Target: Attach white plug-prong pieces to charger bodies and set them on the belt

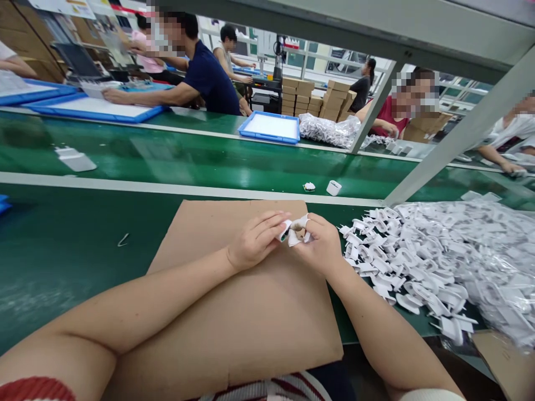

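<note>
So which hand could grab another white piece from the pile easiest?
Probably the right hand. The pile of white pieces lies just beside it, while the left hand sits over the cardboard, farther away. Both hands hold one small piece together.

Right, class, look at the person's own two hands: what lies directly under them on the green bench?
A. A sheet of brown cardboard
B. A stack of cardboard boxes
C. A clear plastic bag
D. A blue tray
A: the left hand and the right hand meet over the sheet of brown cardboard, both pinching a small white plastic part; the pile of white parts lies to the right of the sheet.
</note>
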{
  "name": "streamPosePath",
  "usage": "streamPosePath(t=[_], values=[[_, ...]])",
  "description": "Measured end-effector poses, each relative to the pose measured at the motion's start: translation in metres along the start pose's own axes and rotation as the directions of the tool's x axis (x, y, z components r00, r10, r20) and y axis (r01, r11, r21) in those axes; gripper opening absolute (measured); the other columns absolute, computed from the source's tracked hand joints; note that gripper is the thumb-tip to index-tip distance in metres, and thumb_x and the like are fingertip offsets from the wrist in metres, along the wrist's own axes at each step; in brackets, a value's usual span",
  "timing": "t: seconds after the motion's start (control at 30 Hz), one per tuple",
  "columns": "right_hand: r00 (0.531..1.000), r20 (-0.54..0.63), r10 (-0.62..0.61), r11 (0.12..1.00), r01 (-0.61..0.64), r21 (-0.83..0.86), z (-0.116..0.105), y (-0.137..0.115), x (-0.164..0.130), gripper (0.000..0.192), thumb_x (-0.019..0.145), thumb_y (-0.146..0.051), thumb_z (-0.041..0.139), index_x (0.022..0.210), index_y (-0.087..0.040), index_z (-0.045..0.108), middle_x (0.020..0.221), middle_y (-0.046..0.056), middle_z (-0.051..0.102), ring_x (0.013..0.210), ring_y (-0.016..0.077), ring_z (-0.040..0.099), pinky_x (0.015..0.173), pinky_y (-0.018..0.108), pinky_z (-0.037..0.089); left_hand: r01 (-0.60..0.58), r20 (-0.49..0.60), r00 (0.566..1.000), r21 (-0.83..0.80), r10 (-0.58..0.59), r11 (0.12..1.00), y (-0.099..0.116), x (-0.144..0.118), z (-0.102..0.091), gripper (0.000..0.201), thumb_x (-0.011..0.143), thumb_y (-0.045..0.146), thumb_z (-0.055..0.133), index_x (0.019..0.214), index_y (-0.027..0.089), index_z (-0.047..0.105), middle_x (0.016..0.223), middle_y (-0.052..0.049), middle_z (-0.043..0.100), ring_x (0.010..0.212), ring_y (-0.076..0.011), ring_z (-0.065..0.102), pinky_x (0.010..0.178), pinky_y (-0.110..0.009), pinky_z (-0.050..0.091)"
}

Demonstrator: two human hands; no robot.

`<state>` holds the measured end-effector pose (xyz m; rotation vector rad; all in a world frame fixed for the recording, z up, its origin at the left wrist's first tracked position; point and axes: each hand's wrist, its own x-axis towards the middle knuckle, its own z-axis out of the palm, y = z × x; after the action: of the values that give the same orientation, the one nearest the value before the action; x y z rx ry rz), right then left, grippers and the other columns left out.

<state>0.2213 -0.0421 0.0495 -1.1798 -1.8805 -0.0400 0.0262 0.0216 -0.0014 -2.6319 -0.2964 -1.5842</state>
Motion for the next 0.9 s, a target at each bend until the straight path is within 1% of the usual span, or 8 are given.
streamPosePath(t=[0.1, 0.2, 0.33, 0.4, 0.53, 0.63, 0.73, 0.9], values=[[1.000, -0.026, -0.002, 0.999, 0.003, 0.054, -0.003, -0.005, 0.001, 0.017, 0.081, -0.018, 0.061, 0.066, -0.023, 0.056, 0.066, -0.001, 0.057, 0.062, 0.0128, 0.052, 0.055, 0.026, 0.037, 0.005, -0.014, 1.000, 0.005, -0.005, 1.000, 0.004, 0.002, 0.001, 0.051, 0.097, 0.008, 0.060, 0.145, 0.023, 0.049, 0.141, -0.017, 0.066, 0.137, -0.0258, 0.059, 0.106, -0.048, 0.059], [0.999, -0.044, 0.012, 0.995, -0.007, 0.098, -0.006, -0.009, 0.001, 0.012, 0.080, -0.017, 0.062, 0.070, -0.023, 0.060, 0.066, -0.002, 0.058, 0.060, 0.0122, 0.053, 0.054, 0.025, 0.039, 0.012, -0.019, 1.000, -0.002, -0.012, 1.000, 0.006, 0.002, 0.001, 0.049, 0.098, 0.008, 0.059, 0.144, 0.022, 0.049, 0.140, -0.017, 0.066, 0.137, -0.0258, 0.059, 0.106, -0.049, 0.060], [0.999, -0.033, 0.039, 0.988, -0.034, 0.151, -0.008, -0.012, 0.000, 0.009, 0.077, -0.015, 0.064, 0.073, -0.023, 0.063, 0.068, -0.002, 0.061, 0.061, 0.0123, 0.055, 0.055, 0.024, 0.042, 0.048, -0.016, 0.999, -0.044, -0.048, 0.998, 0.008, 0.000, 0.002, 0.047, 0.100, 0.011, 0.057, 0.144, 0.025, 0.048, 0.142, -0.016, 0.065, 0.137, -0.0257, 0.060, 0.106, -0.051, 0.059], [0.999, -0.040, 0.018, 0.990, -0.012, 0.142, -0.009, -0.013, 0.000, 0.010, 0.076, -0.014, 0.064, 0.072, -0.023, 0.062, 0.068, -0.002, 0.061, 0.060, 0.0124, 0.054, 0.055, 0.025, 0.041, 0.053, -0.018, 0.998, -0.061, -0.054, 0.997, 0.008, -0.001, 0.003, 0.048, 0.100, 0.011, 0.058, 0.145, 0.025, 0.048, 0.143, -0.016, 0.065, 0.138, -0.0259, 0.059, 0.106, -0.051, 0.059], [0.998, -0.065, -0.027, 0.999, 0.028, 0.029, -0.012, -0.016, 0.000, 0.013, 0.075, -0.013, 0.062, 0.068, -0.023, 0.059, 0.066, -0.001, 0.059, 0.058, 0.0127, 0.052, 0.053, 0.026, 0.039, 0.059, -0.023, 0.998, -0.094, -0.061, 0.994, 0.005, 0.000, -0.002, 0.050, 0.098, 0.013, 0.061, 0.145, 0.026, 0.048, 0.144, -0.016, 0.064, 0.138, -0.0261, 0.059, 0.108, -0.050, 0.057], [0.995, -0.095, 0.011, 0.997, -0.004, 0.075, -0.016, -0.020, 0.002, 0.013, 0.075, -0.012, 0.060, 0.073, -0.024, 0.064, 0.068, -0.001, 0.063, 0.060, 0.0130, 0.056, 0.053, 0.025, 0.043, 0.100, -0.031, 0.994, -0.086, -0.103, 0.991, 0.002, 0.003, -0.008, 0.050, 0.097, 0.016, 0.065, 0.142, 0.029, 0.049, 0.141, -0.013, 0.066, 0.131, -0.0260, 0.064, 0.107, -0.050, 0.056], [0.996, -0.083, 0.040, 0.991, -0.029, 0.132, -0.019, -0.022, 0.004, 0.014, 0.076, -0.012, 0.059, 0.076, -0.024, 0.067, 0.069, -0.001, 0.065, 0.061, 0.0126, 0.058, 0.053, 0.023, 0.045, 0.110, -0.042, 0.993, -0.073, -0.113, 0.991, 0.000, 0.005, -0.011, 0.049, 0.095, 0.015, 0.067, 0.139, 0.029, 0.050, 0.138, -0.013, 0.067, 0.128, -0.0261, 0.065, 0.105, -0.051, 0.057], [0.997, -0.076, -0.013, 0.997, 0.019, 0.071, -0.019, -0.019, 0.003, 0.013, 0.078, -0.012, 0.059, 0.073, -0.023, 0.066, 0.068, -0.001, 0.064, 0.059, 0.0117, 0.056, 0.053, 0.024, 0.043, 0.073, -0.031, 0.997, -0.057, -0.075, 0.996, 0.000, 0.005, -0.010, 0.049, 0.097, 0.013, 0.063, 0.141, 0.028, 0.048, 0.140, -0.015, 0.066, 0.132, -0.0268, 0.063, 0.104, -0.052, 0.057]])
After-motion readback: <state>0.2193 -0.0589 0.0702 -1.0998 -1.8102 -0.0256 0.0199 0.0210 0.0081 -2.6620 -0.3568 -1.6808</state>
